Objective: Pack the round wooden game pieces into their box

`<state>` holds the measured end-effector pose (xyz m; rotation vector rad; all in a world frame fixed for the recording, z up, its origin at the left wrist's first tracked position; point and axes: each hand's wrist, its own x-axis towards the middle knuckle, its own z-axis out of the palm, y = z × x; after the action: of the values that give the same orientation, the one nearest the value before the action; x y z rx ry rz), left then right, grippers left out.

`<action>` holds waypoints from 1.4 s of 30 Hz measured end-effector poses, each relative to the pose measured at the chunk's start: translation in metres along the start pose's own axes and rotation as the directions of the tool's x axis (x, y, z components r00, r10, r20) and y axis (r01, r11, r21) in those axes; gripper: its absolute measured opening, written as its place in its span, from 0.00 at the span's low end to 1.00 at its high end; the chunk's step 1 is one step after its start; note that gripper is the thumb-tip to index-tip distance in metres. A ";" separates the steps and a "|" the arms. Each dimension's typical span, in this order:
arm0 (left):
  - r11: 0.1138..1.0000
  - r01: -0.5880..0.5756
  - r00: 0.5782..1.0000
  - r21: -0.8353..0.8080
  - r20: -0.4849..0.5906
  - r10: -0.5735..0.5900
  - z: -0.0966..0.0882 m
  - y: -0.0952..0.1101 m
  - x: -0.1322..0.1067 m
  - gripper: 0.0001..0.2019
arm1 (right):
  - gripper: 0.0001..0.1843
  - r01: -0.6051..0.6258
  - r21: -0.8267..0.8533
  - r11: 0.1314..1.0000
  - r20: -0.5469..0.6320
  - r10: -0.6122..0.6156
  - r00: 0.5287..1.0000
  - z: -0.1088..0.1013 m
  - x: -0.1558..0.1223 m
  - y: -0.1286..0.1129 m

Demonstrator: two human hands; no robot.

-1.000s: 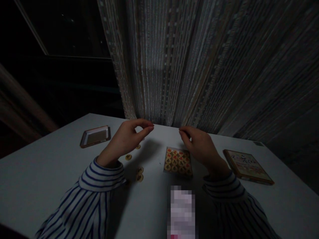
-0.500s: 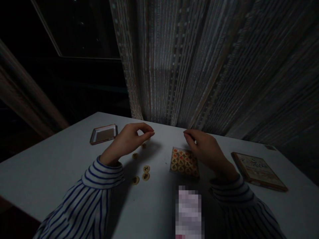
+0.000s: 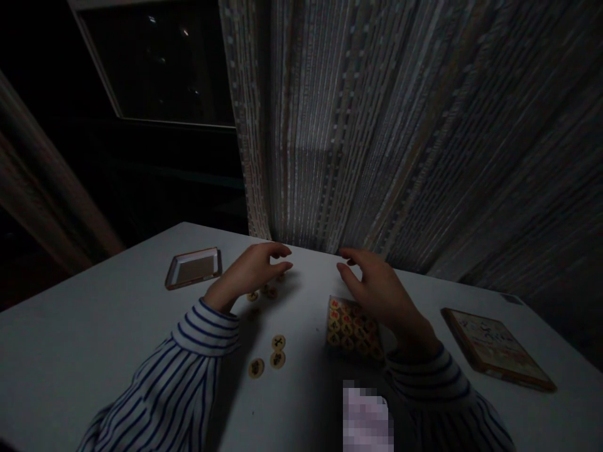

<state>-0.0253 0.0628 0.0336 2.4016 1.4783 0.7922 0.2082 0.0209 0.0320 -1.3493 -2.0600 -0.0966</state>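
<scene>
The left hand [image 3: 254,273] hovers with fingers slightly apart over a few loose discs [image 3: 268,290]. The right hand [image 3: 377,292], open and empty, hangs above the box of pieces [image 3: 351,326], which is nearly full.

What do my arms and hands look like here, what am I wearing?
Long pale sleeves with thin dark blue stripes cover both arms: the left sleeve and the right sleeve end in striped cuffs. The left hand and right hand are bare, no gloves, no ring or watch visible.
</scene>
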 end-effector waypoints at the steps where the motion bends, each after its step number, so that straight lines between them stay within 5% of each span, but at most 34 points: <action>1: 0.999 0.002 1.000 0.038 0.005 -0.003 0.002 -0.002 0.002 0.17 | 0.18 -0.008 0.009 1.000 0.005 0.008 1.000 0.002 0.003 -0.003; 21: 0.951 0.043 0.977 0.307 0.187 -0.104 0.063 -0.054 0.019 0.18 | 0.18 0.002 -0.100 0.995 0.154 0.014 0.988 0.029 0.005 0.009; 42: 0.949 0.018 0.983 0.313 0.167 -0.074 0.080 -0.066 0.017 0.14 | 0.19 0.019 -0.169 0.985 0.277 0.029 0.960 0.031 0.003 0.006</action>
<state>-0.0258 0.1171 -0.0570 2.5649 1.6854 0.3426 0.1976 0.0384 0.0080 -1.5454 -2.3264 -0.0861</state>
